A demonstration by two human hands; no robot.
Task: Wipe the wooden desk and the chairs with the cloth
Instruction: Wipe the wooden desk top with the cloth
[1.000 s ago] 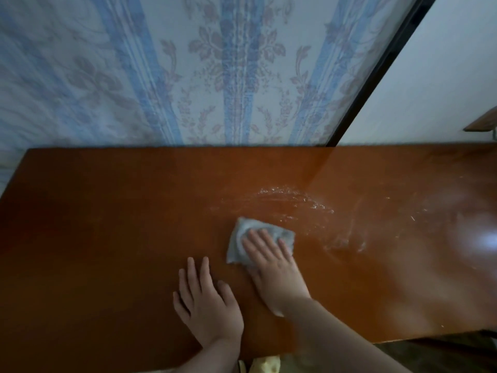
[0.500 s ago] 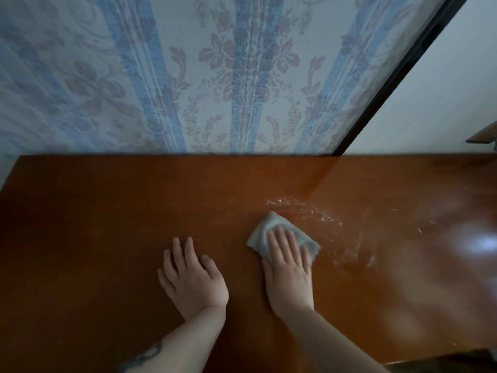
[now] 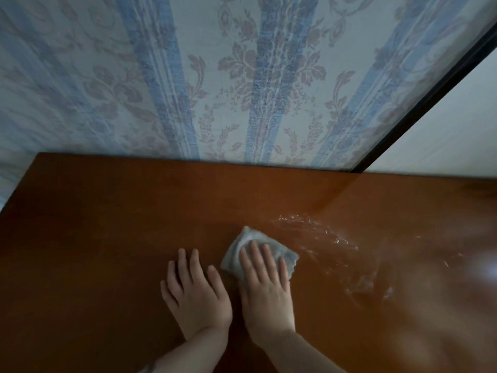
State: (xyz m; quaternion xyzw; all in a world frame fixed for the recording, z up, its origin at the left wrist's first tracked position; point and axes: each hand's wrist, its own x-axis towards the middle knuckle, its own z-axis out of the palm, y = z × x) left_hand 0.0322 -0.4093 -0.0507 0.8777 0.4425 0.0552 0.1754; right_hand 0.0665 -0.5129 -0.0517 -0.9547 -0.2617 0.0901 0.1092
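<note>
A glossy reddish-brown wooden desk (image 3: 107, 238) fills the lower half of the view. A small folded grey cloth (image 3: 243, 247) lies on it near the middle. My right hand (image 3: 265, 289) presses flat on the cloth with straight fingers. My left hand (image 3: 196, 292) rests flat on the bare wood just left of the cloth, close beside my right hand. Wet streaks (image 3: 317, 232) glisten on the desk to the right of the cloth. No chair is in view.
The desk's back edge meets a wall with blue-striped floral wallpaper (image 3: 242, 90). A dark vertical frame (image 3: 430, 95) and a plain white panel (image 3: 462, 125) stand at the back right. The desk's left edge shows at the far left.
My right hand has slid the cloth slightly back to the left, close to my left hand. My left hand stays flat on the desk.
</note>
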